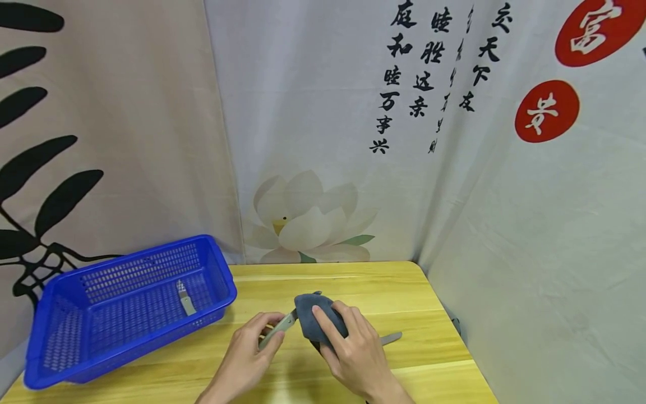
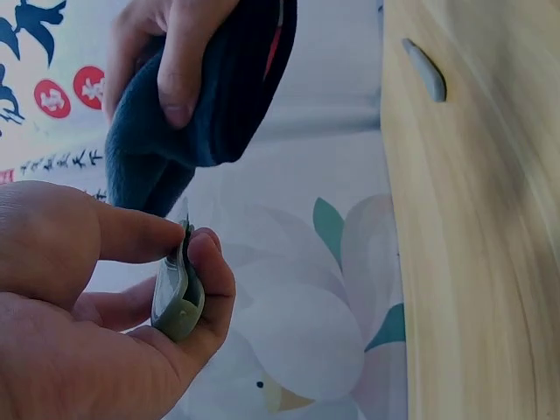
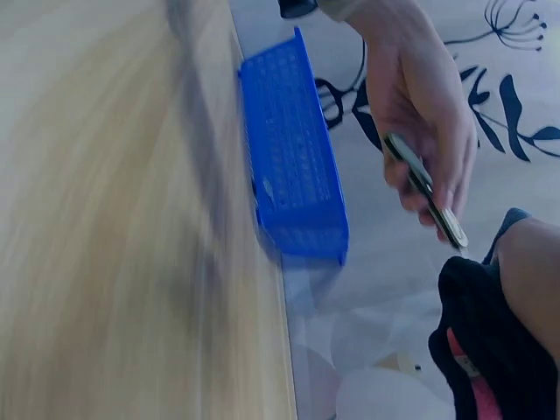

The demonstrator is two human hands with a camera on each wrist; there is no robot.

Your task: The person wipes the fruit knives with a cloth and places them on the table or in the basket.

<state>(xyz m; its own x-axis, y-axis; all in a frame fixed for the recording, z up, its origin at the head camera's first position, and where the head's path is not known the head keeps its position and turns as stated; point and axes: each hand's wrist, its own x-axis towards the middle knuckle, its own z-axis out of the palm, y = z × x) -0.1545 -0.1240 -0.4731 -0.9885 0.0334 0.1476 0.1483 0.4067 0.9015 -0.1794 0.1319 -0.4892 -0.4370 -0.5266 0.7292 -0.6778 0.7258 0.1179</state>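
At the left, a blue plastic basket with perforated walls (image 1: 136, 308) stands on a yellow wood-grain table (image 1: 439, 336). Inside it, toward the right end, lies a small pale-handled metal tool (image 1: 187, 303), probably a knife. Right of the basket, the person's left hand (image 1: 247, 345) grips a pale green-handled folding knife (image 1: 275, 331) between thumb and fingers, above the table, its metal end meeting a dark blue-grey soft cloth (image 1: 308, 320); how much blade the fabric covers is hidden. The right hand (image 1: 353, 348) holds that cloth, fingers pressed over it. Farthest right, partly behind this hand, a slim grey object (image 1: 391, 338) lies on the table, perhaps another knife. The work looks like wiping, and seems partway along: one piece is already in the basket, the held knife is in hand, and the grey one appears still to be dealt with.
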